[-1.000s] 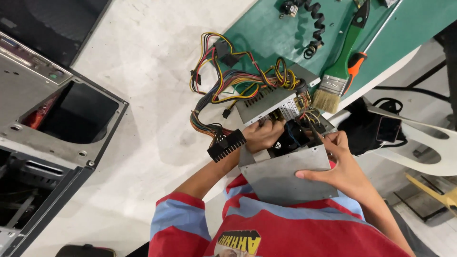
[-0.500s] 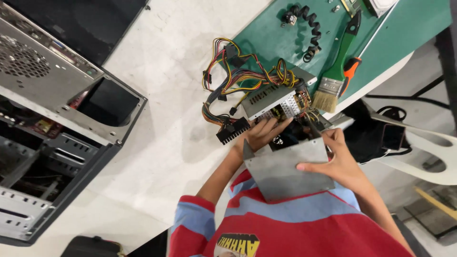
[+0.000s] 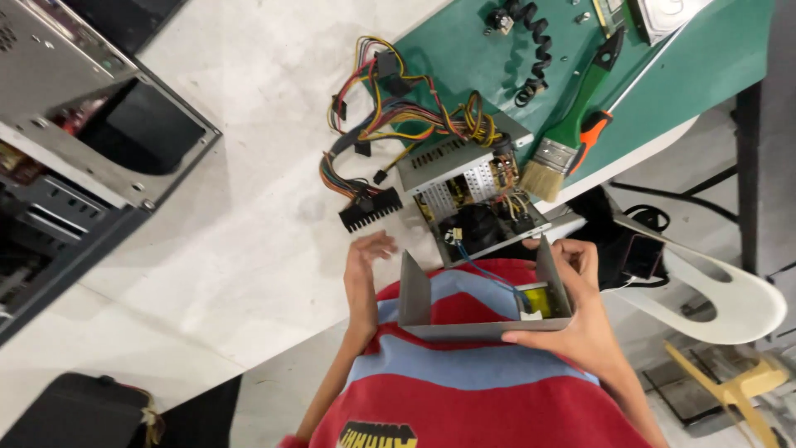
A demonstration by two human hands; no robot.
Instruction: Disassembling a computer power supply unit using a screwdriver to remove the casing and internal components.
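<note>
An opened power supply unit (image 3: 473,195) lies at the table's near edge, its circuit board and black fan exposed. A bundle of coloured cables (image 3: 390,108) runs from it to a black connector (image 3: 371,209). My right hand (image 3: 580,307) holds the grey metal cover (image 3: 481,303) of the unit, lifted off and tilted toward my chest, with a thin blue wire running from it to the board. My left hand (image 3: 365,270) hovers empty with fingers apart, just left of the cover and below the black connector.
An open grey computer case (image 3: 75,141) stands at the left on the white table (image 3: 232,249). A green mat (image 3: 663,75) carries a paintbrush (image 3: 572,133), a coiled black cable (image 3: 535,50) and small parts. A white chair (image 3: 721,290) stands to the right.
The cover came off the power supply and now sits apart from it in my right hand. My left hand let go of the unit and opened. The camera view shifted.
</note>
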